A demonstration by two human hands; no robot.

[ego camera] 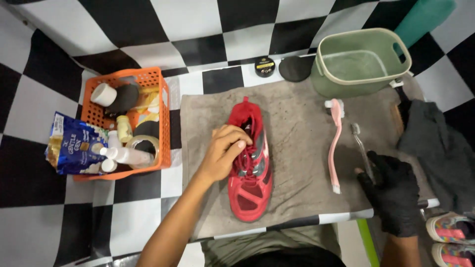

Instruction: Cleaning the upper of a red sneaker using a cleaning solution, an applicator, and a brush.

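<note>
A red shoe [253, 190] lies on a grey towel [297, 133], toe toward me. My bare left hand [222, 151] rests on the shoe's left side near the laces, fingers curled over its opening. My right hand [393, 193], in a black glove, lies on the towel's right part, its fingers closing around the handle end of a clear toothbrush [360, 143]. A pink long-handled brush [335, 143] lies between the shoe and that hand.
A green plastic tub [361, 62] stands at the back right. A small round tin [264, 66] and a dark pad [295, 67] sit behind the towel. An orange basket [148, 79] of bottles and tape, with a blue packet [74, 143], is at left. Dark cloth [440, 148] and colourful shoes [452, 237] lie right.
</note>
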